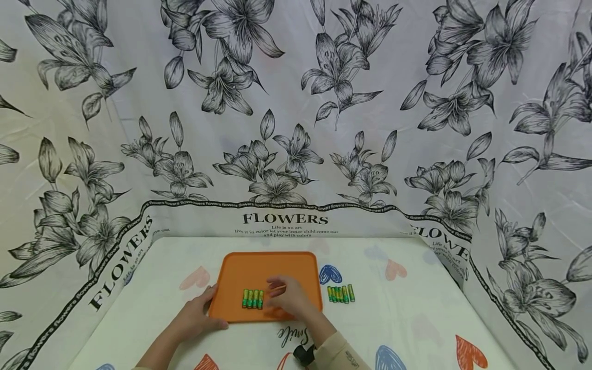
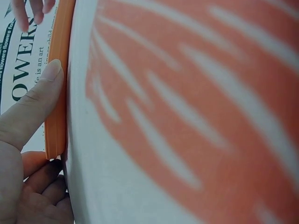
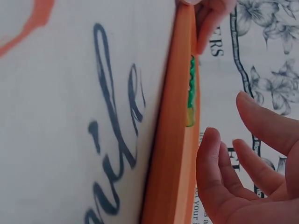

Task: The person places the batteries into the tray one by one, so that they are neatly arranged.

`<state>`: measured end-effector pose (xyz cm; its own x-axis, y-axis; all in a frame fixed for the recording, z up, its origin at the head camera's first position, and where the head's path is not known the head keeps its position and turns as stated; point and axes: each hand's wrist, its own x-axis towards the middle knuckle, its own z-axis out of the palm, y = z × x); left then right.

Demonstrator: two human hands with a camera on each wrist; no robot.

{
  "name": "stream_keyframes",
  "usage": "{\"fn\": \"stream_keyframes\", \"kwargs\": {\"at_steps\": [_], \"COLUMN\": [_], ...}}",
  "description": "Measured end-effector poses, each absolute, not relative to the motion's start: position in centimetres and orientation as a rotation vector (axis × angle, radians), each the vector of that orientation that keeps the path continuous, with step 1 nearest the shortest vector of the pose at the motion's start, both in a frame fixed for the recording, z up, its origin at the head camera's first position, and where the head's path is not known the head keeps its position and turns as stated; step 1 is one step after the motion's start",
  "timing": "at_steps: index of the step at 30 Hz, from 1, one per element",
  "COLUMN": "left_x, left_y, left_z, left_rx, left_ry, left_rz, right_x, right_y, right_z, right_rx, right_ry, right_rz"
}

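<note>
An orange tray point(image 1: 268, 263) lies on the table, with several green-and-yellow batteries point(image 1: 253, 298) side by side in it. My left hand point(image 1: 198, 314) grips the tray's near left corner. In the left wrist view its thumb point(image 2: 42, 91) lies against the orange side wall and the other fingers curl at the corner. Over the right half of the tray is my right hand point(image 1: 288, 297), just right of the battery row. Thumb and fingers stand apart with nothing between them in the right wrist view. A second group of batteries point(image 1: 340, 293) lies on the tablecloth right of the tray.
A white tablecloth point(image 1: 407, 329) with printed hearts covers the table. Flower-printed curtains point(image 1: 287, 103) enclose the back and sides. A small black object point(image 1: 303, 354) with a red cord is by my right sleeve, near the front.
</note>
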<state>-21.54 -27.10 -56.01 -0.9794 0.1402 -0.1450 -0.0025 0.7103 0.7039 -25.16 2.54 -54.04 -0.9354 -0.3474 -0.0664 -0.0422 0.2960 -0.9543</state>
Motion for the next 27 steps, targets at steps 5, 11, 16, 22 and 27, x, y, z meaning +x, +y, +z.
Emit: {"fn": "stream_keyframes", "kwargs": {"at_steps": [5, 11, 16, 22, 27], "left_x": [-21.5, -21.4, -21.5, -21.6, -21.5], "left_y": [-27.1, -27.1, -27.1, -27.0, -27.0], "left_z": [-55.7, -55.8, -56.2, -56.3, -56.0], "left_rx": [0.108, 0.101, 0.081, 0.069, 0.066], "left_ry": [2.719, 2.726, 2.717, 2.706, 2.706], "left_rz": [1.122, 1.110, 1.118, 1.141, 1.132], "right_x": [-25.2, -25.2, -24.9, -24.2, -24.0], "right_y": [3.6, 4.7, 5.7, 7.3, 8.8], "right_z": [-53.6, -53.7, -53.6, -53.2, -53.2], "right_rx": [-0.363, -0.371, -0.368, -0.345, -0.351], "right_ry": [2.269, 2.262, 2.242, 2.304, 2.308], "right_rz": [-1.751, -1.774, -1.803, -1.787, -1.809]}}
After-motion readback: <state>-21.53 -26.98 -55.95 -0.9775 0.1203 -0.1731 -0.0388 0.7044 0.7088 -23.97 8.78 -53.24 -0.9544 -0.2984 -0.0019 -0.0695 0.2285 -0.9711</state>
